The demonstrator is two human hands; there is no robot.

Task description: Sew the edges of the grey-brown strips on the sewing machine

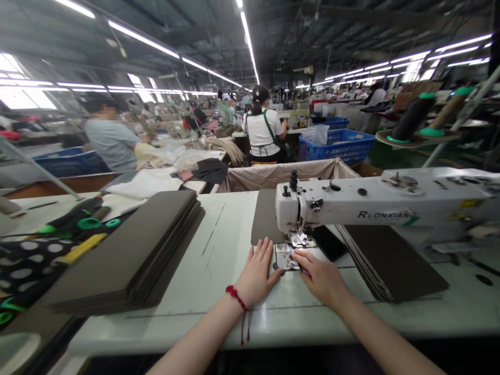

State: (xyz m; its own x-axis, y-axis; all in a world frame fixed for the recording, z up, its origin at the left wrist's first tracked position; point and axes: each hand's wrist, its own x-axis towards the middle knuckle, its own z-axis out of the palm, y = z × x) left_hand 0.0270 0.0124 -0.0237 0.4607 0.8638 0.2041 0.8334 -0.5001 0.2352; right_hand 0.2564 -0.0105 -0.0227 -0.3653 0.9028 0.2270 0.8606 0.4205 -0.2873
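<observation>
A white sewing machine (344, 203) stands on the pale green table, its presser foot above the metal needle plate (284, 256). Left of and behind the foot lies a dark grey-brown panel (265, 221). My left hand (255, 273) rests flat with fingers stretched, the tips at the panel's front edge, beside the plate. Over the right part of the plate, my right hand (322, 278) has its fingers curled together; a small dark reddish bit shows under them, too hidden to name. A black phone (329, 242) lies behind that hand, under the machine arm.
A tall stack of dark panels (133, 245) fills the table's left side. Another stack (394, 263) lies under the machine arm at right. Thread cones (414, 117) stand behind. Beyond the table are a fabric-lined bin (281, 177), a blue crate (338, 146) and seated co-workers.
</observation>
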